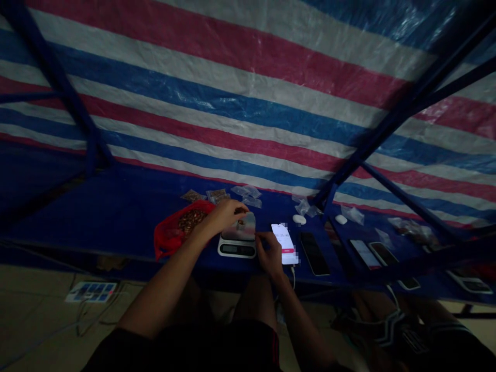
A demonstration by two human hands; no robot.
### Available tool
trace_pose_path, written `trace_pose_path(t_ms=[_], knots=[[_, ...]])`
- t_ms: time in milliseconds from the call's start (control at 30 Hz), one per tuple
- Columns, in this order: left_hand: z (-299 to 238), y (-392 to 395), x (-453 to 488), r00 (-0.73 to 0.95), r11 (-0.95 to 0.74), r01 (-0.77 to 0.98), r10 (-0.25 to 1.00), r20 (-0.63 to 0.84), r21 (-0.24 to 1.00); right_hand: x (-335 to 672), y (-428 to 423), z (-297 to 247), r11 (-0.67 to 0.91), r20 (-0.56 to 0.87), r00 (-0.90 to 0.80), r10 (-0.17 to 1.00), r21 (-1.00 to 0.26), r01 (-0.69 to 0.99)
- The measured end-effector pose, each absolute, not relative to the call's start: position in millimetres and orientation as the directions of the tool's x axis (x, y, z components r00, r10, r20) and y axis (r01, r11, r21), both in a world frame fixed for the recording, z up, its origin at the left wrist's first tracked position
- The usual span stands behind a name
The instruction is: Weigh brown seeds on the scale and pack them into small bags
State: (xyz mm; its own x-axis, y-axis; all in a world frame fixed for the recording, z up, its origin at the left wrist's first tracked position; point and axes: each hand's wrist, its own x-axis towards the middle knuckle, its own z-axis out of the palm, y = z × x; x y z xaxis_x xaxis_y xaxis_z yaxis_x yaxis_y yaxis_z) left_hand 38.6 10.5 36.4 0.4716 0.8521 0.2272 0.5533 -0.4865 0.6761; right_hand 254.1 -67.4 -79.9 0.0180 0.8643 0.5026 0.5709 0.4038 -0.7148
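Blue tabletop [127, 212] extends left past red bag [163, 236] | scale [237, 250] near front edge | left hand [231, 212], right hand [270, 253] curled, grip contents unclear

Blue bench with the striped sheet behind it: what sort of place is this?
Probably a makeshift weighing station: a digital scale, a red bag of small brown pieces and clear packets sit on the blue bench.

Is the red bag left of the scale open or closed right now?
Open: the red bag is spread at the top, and a heap of small brown pieces shows uncovered inside it.
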Motion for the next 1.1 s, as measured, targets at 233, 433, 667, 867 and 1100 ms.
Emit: trace_pose_path(t_ms=[233,433,667,867,1100], knots=[[18.1,14.6,49.3,0.496,-0.491,0.57,0.845,0.2,0.659,254.6,-71.3,-78.4,0.436,0.538,0.006,0.843,-0.689,0.579],[16.2,12.2,50.2,0.513,-0.509,0.635,0.84,0.176,0.581,254.4,-70.6,-75.0,0.438,0.536,-0.004,0.844,-0.686,0.581],[13.0,15.2,49.0,0.549,-0.535,0.636,0.82,0.163,0.556,255.3,-70.0,-76.9,0.436,0.537,-0.001,0.844,-0.685,0.584],[19.3,12.9,51.2,0.518,-0.494,0.617,0.841,0.157,0.613,255.4,-70.4,-76.2,0.419,0.523,0.005,0.852,-0.688,0.593],[19.1,15.0,50.9,0.48,-0.466,0.617,0.862,0.166,0.634,255.7,-70.5,-75.8,0.418,0.522,0.006,0.853,-0.691,0.59]])
